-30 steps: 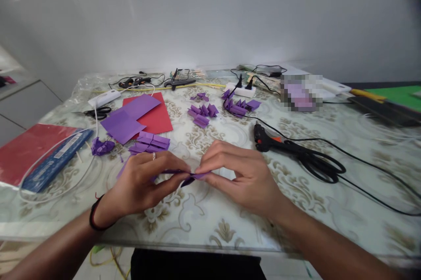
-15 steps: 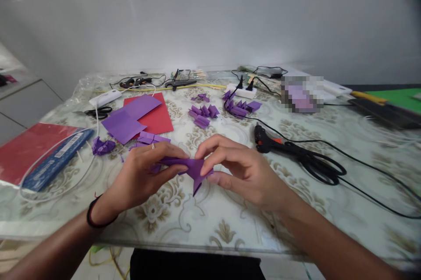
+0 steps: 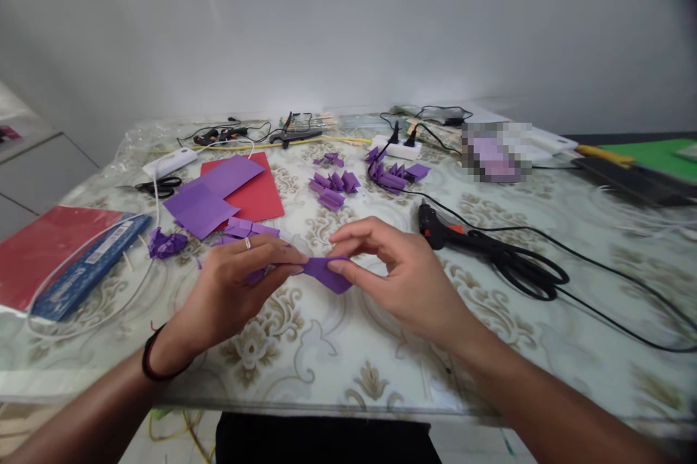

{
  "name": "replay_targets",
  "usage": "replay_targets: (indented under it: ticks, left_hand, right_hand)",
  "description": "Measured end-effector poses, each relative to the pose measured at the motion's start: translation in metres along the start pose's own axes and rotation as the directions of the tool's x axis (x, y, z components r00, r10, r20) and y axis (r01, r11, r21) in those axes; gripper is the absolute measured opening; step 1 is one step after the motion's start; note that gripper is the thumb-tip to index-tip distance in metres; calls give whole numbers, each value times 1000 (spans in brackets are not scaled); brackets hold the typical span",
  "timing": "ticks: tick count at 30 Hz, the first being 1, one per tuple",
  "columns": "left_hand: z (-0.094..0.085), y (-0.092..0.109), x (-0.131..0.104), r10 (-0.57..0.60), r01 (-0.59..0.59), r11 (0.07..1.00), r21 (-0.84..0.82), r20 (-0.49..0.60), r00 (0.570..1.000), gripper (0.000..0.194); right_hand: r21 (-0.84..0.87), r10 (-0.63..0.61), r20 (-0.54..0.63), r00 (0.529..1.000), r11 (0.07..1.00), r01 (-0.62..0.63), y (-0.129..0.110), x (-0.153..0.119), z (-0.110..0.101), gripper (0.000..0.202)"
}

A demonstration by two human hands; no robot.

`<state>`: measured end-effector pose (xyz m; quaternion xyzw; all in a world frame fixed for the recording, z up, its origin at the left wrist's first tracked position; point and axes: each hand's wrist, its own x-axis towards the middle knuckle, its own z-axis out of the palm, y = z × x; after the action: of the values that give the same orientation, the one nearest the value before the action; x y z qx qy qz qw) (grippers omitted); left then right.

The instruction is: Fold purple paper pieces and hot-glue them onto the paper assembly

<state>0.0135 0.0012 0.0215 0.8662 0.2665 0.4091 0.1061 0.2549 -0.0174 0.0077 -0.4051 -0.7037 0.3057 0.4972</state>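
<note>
One narrow purple paper piece (image 3: 325, 274) is pinched by the bare left hand (image 3: 237, 281) and the bare right hand (image 3: 411, 277), its visible length running sideways between these two grips, touching both.

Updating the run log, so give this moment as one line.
left hand: pinching purple paper | right hand: holding same paper | right side: black glue gun | left side: purple sheets over red sheet

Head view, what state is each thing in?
Left hand, pinching the purple paper
Right hand, thumb on that paper
Purple sheets, lying over the red sheet
Purple wad, crumpled
Small purple pieces, folded
Glue gun, lying down
Back power strip, black plugs in
</note>
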Motion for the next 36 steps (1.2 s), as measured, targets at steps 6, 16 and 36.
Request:
replay_targets:
  ticks: [6,16,36]
  left_hand:
    - [3,2,0,-6,6,1000,-27,16,1000,9]
    - [1,3,0,-69,69,997,-36,-21,997,5]
    - [-17,0,4,-77,74,996,40,76,994,10]
  right_hand:
    - [-139,-176,16,984,974,176,-5,-3,1,27]
    - [-185,-287,68,956,938,295,-2,0,4,8]
    - [-163,-143,160,977,972,169,-3,3,-4,14]
